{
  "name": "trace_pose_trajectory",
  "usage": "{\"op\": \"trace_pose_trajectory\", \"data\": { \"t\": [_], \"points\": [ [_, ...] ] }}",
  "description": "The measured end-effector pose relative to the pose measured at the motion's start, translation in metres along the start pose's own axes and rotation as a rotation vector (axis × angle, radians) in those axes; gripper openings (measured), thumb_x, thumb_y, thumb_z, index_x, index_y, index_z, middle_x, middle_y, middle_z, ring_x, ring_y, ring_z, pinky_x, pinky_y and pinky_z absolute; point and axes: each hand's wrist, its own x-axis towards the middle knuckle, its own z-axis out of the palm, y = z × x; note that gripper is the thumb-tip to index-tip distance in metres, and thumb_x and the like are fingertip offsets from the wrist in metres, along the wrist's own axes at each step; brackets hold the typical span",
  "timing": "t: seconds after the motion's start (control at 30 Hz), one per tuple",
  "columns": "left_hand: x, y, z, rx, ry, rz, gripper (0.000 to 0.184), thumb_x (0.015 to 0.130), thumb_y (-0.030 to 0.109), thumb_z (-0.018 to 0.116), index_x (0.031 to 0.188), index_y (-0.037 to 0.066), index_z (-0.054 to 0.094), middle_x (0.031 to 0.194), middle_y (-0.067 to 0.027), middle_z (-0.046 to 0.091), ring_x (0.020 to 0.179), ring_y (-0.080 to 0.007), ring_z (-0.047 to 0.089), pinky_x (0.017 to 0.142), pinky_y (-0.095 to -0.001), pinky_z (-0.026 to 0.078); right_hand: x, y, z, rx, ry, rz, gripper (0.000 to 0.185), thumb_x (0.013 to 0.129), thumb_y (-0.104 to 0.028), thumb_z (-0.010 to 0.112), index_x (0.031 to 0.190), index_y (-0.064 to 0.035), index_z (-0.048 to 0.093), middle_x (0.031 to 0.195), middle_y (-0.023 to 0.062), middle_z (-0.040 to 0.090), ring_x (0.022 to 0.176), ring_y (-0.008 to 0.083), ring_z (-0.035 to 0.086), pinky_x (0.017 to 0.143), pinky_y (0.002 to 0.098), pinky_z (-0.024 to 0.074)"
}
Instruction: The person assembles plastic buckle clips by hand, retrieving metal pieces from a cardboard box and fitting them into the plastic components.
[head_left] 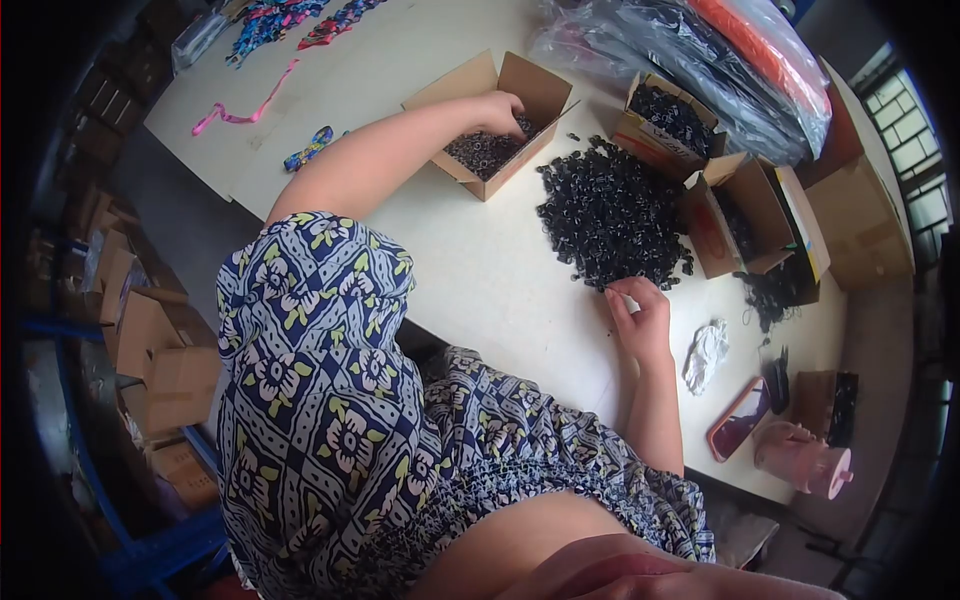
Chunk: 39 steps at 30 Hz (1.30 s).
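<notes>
Carton (pixel 515 166) around left fingers (pixel 514 104) seemingly stretches lengthwise away, rightward.

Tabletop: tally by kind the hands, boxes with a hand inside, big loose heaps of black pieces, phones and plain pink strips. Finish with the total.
Hands, one left hand and one right hand: 2
Box with a hand inside: 1
Big loose heap of black pieces: 1
Phone: 1
Plain pink strip: 1
Total: 6
</notes>
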Motion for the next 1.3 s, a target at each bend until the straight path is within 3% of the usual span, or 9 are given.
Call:
{"op": "trace_pose_trajectory", "data": {
  "t": [0.1, 0.3, 0.4, 0.7, 0.8, 0.93, 1.07, 1.17, 1.3],
  "points": [
    [-0.013, 0.018, 0.007, 0.209, -0.049, -0.034, 0.052, 0.078, 0.030, 0.075, 0.126, 0.015, 0.062, 0.126, -0.0162, 0.060, 0.119, -0.0325, 0.056, 0.100, -0.0400, 0.046, 0.000, 0.002, 0.000, -0.009, 0.006, -0.013, 0.003, 0.081, -0.002, 0.068, 0.082, 0.0010, 0.068, 0.085, 0.0142, 0.066, 0.079, 0.0311, 0.063, 0.071, 0.0356, 0.0507],
    [-0.007, 0.002, 0.003, 0.460, -0.124, 0.203, 0.040, 0.074, 0.006, 0.070, 0.113, 0.013, 0.070, 0.116, -0.0174, 0.064, 0.110, -0.0332, 0.060, 0.090, -0.0416, 0.050, -0.001, 0.000, 0.000, -0.013, -0.001, -0.006, 0.004, 0.081, -0.002, 0.069, 0.082, 0.0010, 0.067, 0.084, 0.0143, 0.066, 0.078, 0.0311, 0.063, 0.069, 0.0358, 0.0511],
    [-0.015, 0.008, -0.011, 0.542, -0.135, 0.156, 0.032, 0.076, 0.001, 0.062, 0.105, 0.012, 0.071, 0.107, -0.0154, 0.067, 0.099, -0.0303, 0.065, 0.083, -0.0403, 0.052, -0.002, 0.002, 0.000, -0.014, -0.003, -0.010, 0.004, 0.081, -0.003, 0.069, 0.082, 0.0011, 0.067, 0.084, 0.0143, 0.066, 0.078, 0.0312, 0.062, 0.068, 0.0361, 0.0511],
    [-0.007, 0.013, -0.003, 0.313, -0.103, 0.094, 0.057, 0.080, -0.008, 0.046, 0.135, 0.008, 0.055, 0.134, -0.0187, 0.055, 0.125, -0.0331, 0.052, 0.103, -0.0380, 0.043, 0.000, 0.005, 0.002, -0.029, -0.026, -0.018, 0.005, 0.081, -0.003, 0.069, 0.083, 0.0016, 0.067, 0.084, 0.0140, 0.065, 0.077, 0.0306, 0.062, 0.067, 0.0358, 0.0510],
    [-0.005, 0.012, 0.000, 0.271, -0.184, 0.093, 0.058, 0.080, -0.005, 0.047, 0.136, 0.010, 0.055, 0.140, -0.0153, 0.052, 0.128, -0.0320, 0.050, 0.105, -0.0383, 0.042, -0.002, 0.006, 0.002, -0.012, -0.028, 0.007, 0.006, 0.081, -0.004, 0.069, 0.083, 0.0015, 0.067, 0.083, 0.0140, 0.065, 0.077, 0.0303, 0.062, 0.068, 0.0357, 0.0509],
    [0.005, -0.004, -0.009, -0.202, -0.275, 0.087, 0.058, 0.079, -0.011, 0.042, 0.132, 0.008, 0.058, 0.135, -0.0158, 0.056, 0.124, -0.0316, 0.053, 0.103, -0.0391, 0.043, -0.002, 0.003, 0.002, -0.019, -0.039, 0.017, 0.006, 0.081, -0.004, 0.068, 0.083, 0.0014, 0.067, 0.083, 0.0141, 0.065, 0.077, 0.0303, 0.062, 0.068, 0.0356, 0.0508],
    [-0.021, 0.013, -0.029, 0.395, -0.215, 0.096, 0.059, 0.080, 0.013, 0.065, 0.137, 0.005, 0.051, 0.131, -0.0182, 0.058, 0.124, -0.0315, 0.054, 0.101, -0.0382, 0.045, -0.002, 0.003, 0.001, -0.030, -0.046, -0.009, 0.006, 0.082, -0.004, 0.068, 0.083, 0.0014, 0.067, 0.083, 0.0140, 0.065, 0.077, 0.0299, 0.062, 0.068, 0.0354, 0.0510],
    [-0.040, 0.033, -0.029, 0.507, -0.325, -0.031, 0.089, 0.075, 0.026, 0.079, 0.149, 0.011, 0.032, 0.141, -0.0191, 0.047, 0.125, -0.0329, 0.052, 0.105, -0.0385, 0.042, -0.001, 0.004, 0.002, -0.019, -0.042, 0.004, 0.006, 0.082, -0.004, 0.069, 0.084, 0.0014, 0.068, 0.084, 0.0140, 0.065, 0.077, 0.0299, 0.062, 0.067, 0.0352, 0.0513],
    [-0.036, 0.030, -0.011, 0.617, -0.339, -0.129, 0.106, 0.067, 0.032, 0.086, 0.152, 0.016, 0.024, 0.140, -0.0190, 0.046, 0.121, -0.0337, 0.054, 0.090, -0.0416, 0.053, -0.001, 0.002, 0.002, -0.006, -0.044, 0.017, 0.007, 0.081, -0.004, 0.069, 0.084, 0.0014, 0.068, 0.084, 0.0141, 0.065, 0.077, 0.0301, 0.062, 0.065, 0.0352, 0.0516]
  ]
}}
